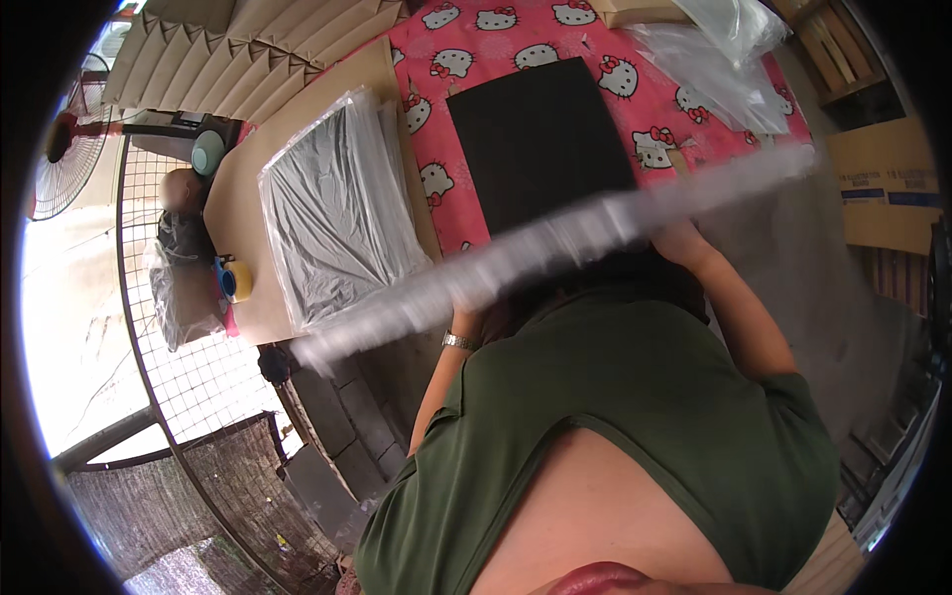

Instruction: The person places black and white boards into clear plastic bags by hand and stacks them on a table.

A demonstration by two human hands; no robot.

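Held up edge-on before my body is a long, whitish plastic-wrapped bundle (pixel 555 243), smeared by motion and slanting up to the right. My left hand (pixel 472 302), with a watch at its wrist, grips its lower edge left of the middle, its fingers mostly hidden. My right hand (pixel 680 241) grips it farther right, fingers also behind the plastic. Beyond it, a black rectangular board (pixel 540 139) lies on the pink patterned table cover (pixel 421 59), its near end covered by the bundle. On the left lies a stack of dark sheets in clear plastic (pixel 337 213).
The stack rests on a brown cardboard sheet (pixel 238 223). A yellow tape roll (pixel 236 282) sits at its left edge. Folded brown cardboard (pixel 198 69) stands at the far left, near a fan (pixel 74 139). Clear plastic bags (pixel 714 79) lie far right; a carton (pixel 883 164) stands beyond.
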